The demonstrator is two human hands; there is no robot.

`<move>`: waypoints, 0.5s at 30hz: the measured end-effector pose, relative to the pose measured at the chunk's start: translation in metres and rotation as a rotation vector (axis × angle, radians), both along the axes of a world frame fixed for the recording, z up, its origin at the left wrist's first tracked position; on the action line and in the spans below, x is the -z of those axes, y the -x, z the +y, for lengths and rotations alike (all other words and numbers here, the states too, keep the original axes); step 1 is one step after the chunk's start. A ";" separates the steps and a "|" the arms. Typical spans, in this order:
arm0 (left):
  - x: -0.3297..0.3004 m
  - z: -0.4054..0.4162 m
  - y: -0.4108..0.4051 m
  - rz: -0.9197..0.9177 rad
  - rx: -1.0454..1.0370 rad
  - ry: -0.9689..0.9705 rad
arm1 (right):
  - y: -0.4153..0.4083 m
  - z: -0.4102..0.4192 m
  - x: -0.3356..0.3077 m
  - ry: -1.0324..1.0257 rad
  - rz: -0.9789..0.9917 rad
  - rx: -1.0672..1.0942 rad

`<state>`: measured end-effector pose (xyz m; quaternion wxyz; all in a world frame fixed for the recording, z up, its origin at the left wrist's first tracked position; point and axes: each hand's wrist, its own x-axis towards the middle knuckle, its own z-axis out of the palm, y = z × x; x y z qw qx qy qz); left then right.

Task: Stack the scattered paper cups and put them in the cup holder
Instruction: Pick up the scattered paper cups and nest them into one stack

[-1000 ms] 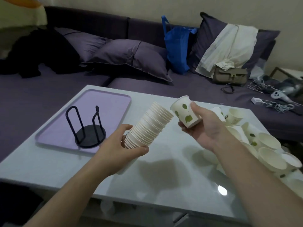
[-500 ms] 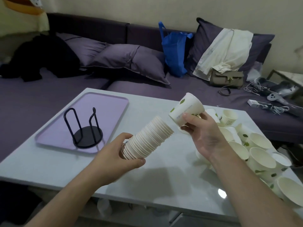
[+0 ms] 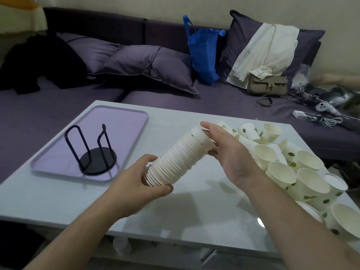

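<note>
One cup [image 3: 198,135], in the right hand's [image 3: 228,152] grip, now caps the stack [image 3: 175,158] the left hand [image 3: 134,184] holds. Tray [image 3: 120,123] at nine o'clock carries the holder [image 3: 97,159].

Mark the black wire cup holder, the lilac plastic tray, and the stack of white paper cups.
Black wire cup holder [image 3: 98,161]: head view, round base plate.
Lilac plastic tray [image 3: 109,123]: head view, bare far part.
Stack of white paper cups [image 3: 177,158]: head view, ribbed rims mid-stack.
</note>
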<state>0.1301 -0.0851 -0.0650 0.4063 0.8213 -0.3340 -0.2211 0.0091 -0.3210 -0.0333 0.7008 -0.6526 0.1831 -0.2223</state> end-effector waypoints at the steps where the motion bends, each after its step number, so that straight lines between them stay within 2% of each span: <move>1: 0.000 0.000 -0.001 0.004 -0.004 0.002 | -0.002 0.003 0.003 0.048 0.020 -0.003; 10: -0.001 0.003 0.000 0.011 -0.038 0.020 | -0.009 0.018 0.009 0.217 0.141 -0.103; 13: -0.002 0.003 0.000 0.047 -0.053 0.059 | -0.013 0.004 0.001 0.321 0.187 0.071; 15: -0.003 0.002 0.000 0.054 -0.057 0.068 | -0.017 -0.016 0.000 0.564 0.344 0.225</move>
